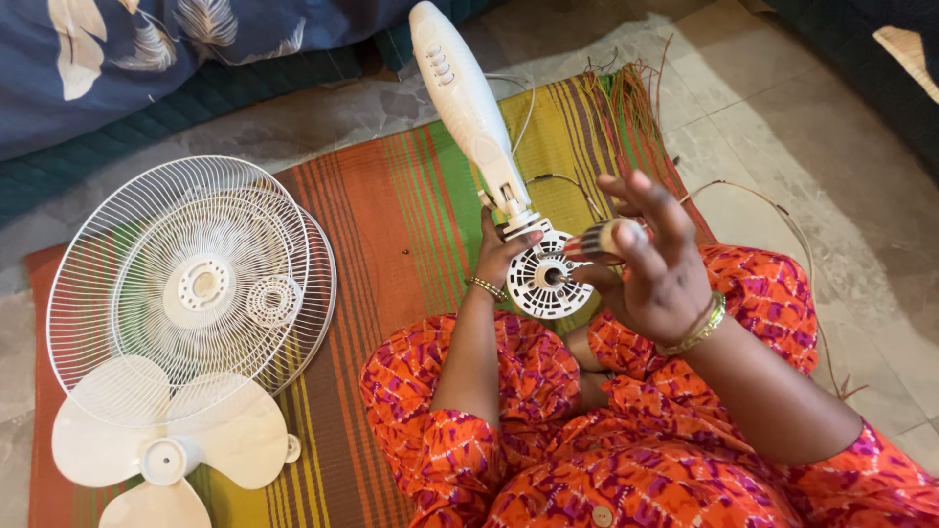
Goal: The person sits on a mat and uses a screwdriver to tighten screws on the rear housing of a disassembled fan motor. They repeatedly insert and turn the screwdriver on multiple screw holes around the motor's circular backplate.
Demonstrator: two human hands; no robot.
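1. White plastic everywhere here: a white plastic fan body with a long stand neck and a round vented motor housing [509,196] lies across the striped woven mat [391,235] on the floor, the neck pointing away from the person and the motor end right in front of their lap.
2. The left hand [501,256] is wrapped around the joint where the neck meets the motor housing, fingers curled shut on it, thumb side toward the vented face. Gold bangle on that wrist.
3. The right hand [653,262] hangs just right of the housing. Its thumb and a lower finger pinch a screwdriver with a striped dark and pale handle [597,240], while the other fingers are spread wide and lifted. The tool's dark end sits at the centre of the vented face, right by the shaft.
4. Off to the left on the mat, well apart from both hands, are two round white wire fan guards [186,279] stacked one on the other, with a small white ring-shaped part resting on top.
5. Just below the guards, overlapping their lower rim, lies a cream three-blade plastic fan propeller [161,450].
6. A thin cord [773,210] trails over the tiled floor to the right, past the mat's fringe.
7. The person sits in an orange and pink patterned outfit; blue bedding with a feather print is at the top left.
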